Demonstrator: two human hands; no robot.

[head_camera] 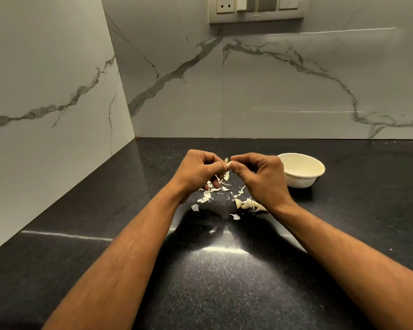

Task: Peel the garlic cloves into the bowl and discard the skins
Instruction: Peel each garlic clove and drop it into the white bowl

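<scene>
Above the skins — both hands pinch a clove.

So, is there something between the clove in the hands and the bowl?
Nothing visible blocks it. The garlic clove is pinched between the left hand and right hand; the bowl sits open just beyond the right hand, on the counter.

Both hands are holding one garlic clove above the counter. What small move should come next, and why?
Probably pull the loose skin off. The left hand and right hand both pinch the garlic clove, and a flake of skin still sticks up from it. The bowl waits to the right, so the clove likely goes there afterwards.
</scene>
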